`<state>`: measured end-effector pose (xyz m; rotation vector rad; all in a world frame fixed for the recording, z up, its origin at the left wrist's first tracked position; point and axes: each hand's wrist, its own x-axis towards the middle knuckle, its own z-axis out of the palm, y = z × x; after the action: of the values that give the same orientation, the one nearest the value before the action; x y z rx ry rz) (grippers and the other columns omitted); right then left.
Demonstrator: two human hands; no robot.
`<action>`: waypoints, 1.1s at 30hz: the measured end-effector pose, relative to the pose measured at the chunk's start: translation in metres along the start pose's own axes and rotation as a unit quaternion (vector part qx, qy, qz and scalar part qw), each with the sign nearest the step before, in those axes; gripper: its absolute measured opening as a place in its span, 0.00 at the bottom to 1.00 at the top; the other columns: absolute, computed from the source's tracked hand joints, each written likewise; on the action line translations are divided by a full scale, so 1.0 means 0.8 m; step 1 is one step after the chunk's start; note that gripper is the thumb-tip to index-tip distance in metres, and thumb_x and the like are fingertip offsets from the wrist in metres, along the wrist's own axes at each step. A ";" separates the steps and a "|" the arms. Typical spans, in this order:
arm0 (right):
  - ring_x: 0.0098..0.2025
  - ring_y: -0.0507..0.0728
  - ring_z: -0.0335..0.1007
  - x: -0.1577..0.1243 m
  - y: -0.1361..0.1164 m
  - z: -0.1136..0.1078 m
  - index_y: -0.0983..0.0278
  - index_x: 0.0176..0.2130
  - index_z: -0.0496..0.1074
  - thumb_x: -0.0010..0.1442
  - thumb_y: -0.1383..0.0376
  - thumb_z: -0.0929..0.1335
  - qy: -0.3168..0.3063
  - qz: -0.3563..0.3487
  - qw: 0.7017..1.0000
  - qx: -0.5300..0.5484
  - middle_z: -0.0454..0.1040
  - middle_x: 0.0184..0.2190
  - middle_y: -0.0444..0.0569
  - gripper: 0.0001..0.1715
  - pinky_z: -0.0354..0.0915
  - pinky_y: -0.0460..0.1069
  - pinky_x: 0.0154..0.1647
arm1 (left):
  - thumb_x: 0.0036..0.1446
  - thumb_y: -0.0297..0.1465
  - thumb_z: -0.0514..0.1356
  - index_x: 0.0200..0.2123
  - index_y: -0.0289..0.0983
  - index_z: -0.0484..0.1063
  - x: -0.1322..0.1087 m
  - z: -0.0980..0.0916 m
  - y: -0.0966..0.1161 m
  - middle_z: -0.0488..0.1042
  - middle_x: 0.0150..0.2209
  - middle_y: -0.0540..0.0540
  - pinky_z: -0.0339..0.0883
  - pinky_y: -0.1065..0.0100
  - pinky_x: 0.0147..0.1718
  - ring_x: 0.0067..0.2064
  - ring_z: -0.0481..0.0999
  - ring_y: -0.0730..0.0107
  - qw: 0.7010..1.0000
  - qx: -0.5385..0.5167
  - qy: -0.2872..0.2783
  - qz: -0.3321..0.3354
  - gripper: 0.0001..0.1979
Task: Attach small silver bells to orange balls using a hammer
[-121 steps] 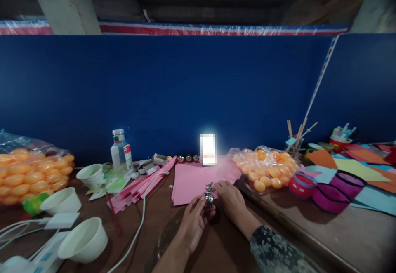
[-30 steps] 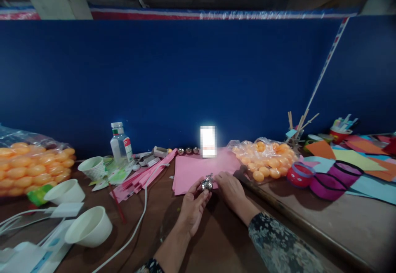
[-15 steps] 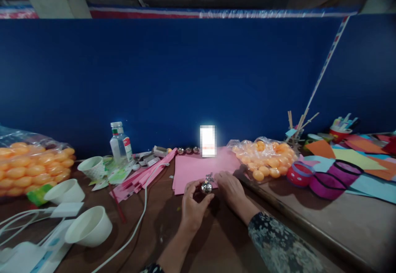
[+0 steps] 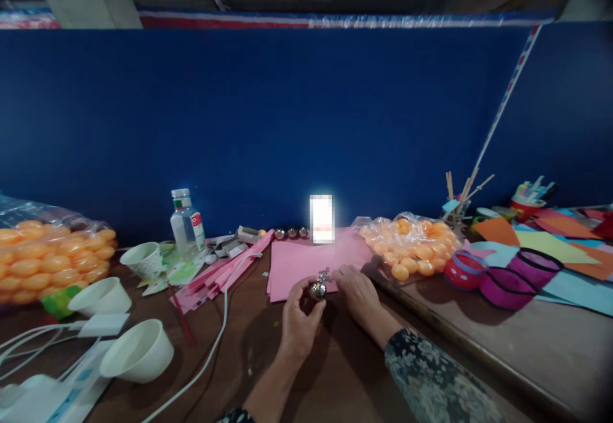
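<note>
My left hand [image 4: 301,324] is closed around a shiny silver ball [image 4: 318,291], with thumb and fingers on its sides. The ball is mirror-like and sits low over the front edge of the pink paper [image 4: 292,266]. Just behind it is a cluster of tiny silvery pieces [image 4: 324,275], too small to make out clearly. Beside that cluster, my right hand [image 4: 358,294] rests palm down over the paper, its fingers drawn together and bent. Whatever its fingertips pinch, if anything, is hidden from view.
Several silver balls [image 4: 292,233] line the back of the table near a blurred bright rectangle [image 4: 322,218]. Bags of orange balls [image 4: 416,247] flank the work area. Paper cups [image 4: 138,353], a white cable [image 4: 223,321] and pink strips [image 4: 225,279] lie left; purple cuffs [image 4: 507,285] lie right.
My left hand and the silver ball have shifted very slightly left, showing more of the tiny silvery pieces. The right hand has barely moved.
</note>
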<state>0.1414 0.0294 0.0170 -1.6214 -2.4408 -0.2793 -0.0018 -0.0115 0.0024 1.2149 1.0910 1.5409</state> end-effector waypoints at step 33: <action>0.29 0.53 0.68 -0.013 -0.038 0.002 0.66 0.33 0.71 0.50 0.55 0.68 0.076 0.143 0.642 0.749 0.71 0.27 0.46 0.16 0.67 0.47 0.30 | 0.49 0.27 0.61 0.48 0.41 0.66 0.004 -0.006 0.007 0.75 0.39 0.47 0.67 0.69 0.42 0.39 0.75 0.71 0.908 -0.368 -0.012 -0.199 0.21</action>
<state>0.1171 0.0090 0.0116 -0.9204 -1.2177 1.2554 -0.0078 -0.0101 0.0077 0.4534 0.5842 1.4049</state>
